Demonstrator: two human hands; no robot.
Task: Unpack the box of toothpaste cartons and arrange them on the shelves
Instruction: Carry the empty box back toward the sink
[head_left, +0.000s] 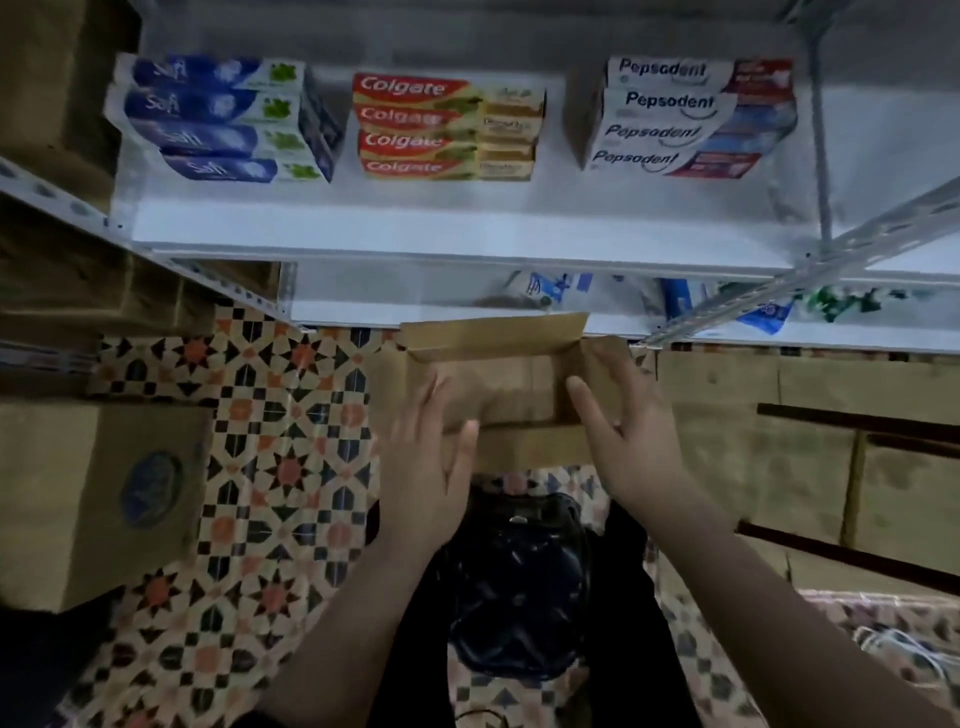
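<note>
stocking nearly done | three carton stacks (447, 127) sitting on shelf (467, 228) above grips | left hand (431, 462), right hand (623, 441) grips spreading wide, pressing empty-looking box (498, 364) flaps

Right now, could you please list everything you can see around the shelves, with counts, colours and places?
Safi cartons: four, blue and white, stacked at shelf left.
Colgate cartons: four, red and yellow, stacked at shelf middle.
Pepsodent cartons: four, white with red and blue, stacked at shelf right.
Shelf: one, white, across the top.
Lower shelf goods: count unclear, blue and white, blurred.
Open box: one, brown, below the shelf, flaps up; inside looks empty.
Large boxes: brown, one on the left, several on the right.
Floor: patterned orange, black and cream.
Left hand: on the box's left side.
Right hand: on the box's right side.
</note>
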